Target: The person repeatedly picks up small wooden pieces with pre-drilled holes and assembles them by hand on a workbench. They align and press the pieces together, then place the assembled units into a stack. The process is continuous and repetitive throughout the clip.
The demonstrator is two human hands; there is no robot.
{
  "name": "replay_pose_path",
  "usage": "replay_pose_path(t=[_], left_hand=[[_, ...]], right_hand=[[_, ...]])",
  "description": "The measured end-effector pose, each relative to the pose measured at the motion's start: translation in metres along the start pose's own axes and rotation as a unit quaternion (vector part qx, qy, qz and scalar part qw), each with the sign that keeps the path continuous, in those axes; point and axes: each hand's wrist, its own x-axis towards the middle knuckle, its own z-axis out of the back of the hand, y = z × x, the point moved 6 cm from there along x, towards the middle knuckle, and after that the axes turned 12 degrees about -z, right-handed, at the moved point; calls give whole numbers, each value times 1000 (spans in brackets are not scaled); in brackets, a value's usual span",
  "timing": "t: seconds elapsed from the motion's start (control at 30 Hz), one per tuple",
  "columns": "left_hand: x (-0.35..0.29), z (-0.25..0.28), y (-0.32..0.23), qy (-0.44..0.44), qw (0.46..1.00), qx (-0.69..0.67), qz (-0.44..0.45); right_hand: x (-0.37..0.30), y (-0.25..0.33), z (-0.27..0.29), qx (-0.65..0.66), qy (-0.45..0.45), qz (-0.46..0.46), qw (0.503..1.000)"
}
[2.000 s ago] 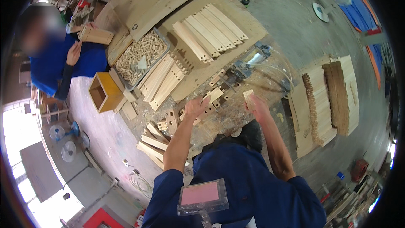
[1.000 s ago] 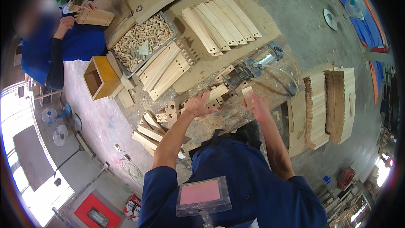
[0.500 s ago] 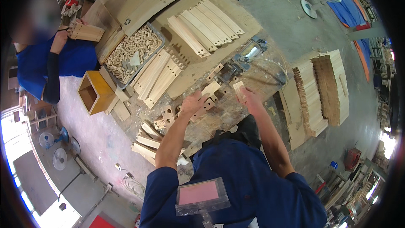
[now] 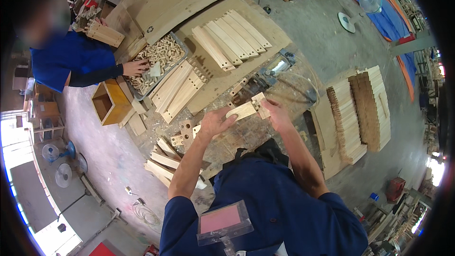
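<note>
Both forearms reach up and inward from the lower edge, elbows bent, hands level over the worn brown wooden counter (image 4: pixel 215 150). Left hand (image 4: pixel 215 122): palm down, fingers and thumb pinching the left end of a pale flat wooden bar (image 4: pixel 242 111). Right hand (image 4: pixel 277 114): tilted inward, fingers pinching a short pale wooden block (image 4: pixel 258 100); exact thumb contact unclear. Bar spans the gap between hands, its right end meeting the block, both in front of the grey metal clamping device (image 4: pixel 256 86). Drilled wooden pieces (image 4: pixel 186 129) lie left of left hand.
</note>
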Motion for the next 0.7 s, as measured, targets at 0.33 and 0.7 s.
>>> replay_pose_path(t=[0.33, 0.7], left_hand=[[-2, 12, -34, -14, 1000, -27, 1], [0, 14, -37, -55, 998, -22, 8]], right_hand=[[-19, 19, 0, -89, -2, -16, 996], [-16, 38, -13, -110, 47, -37, 992]])
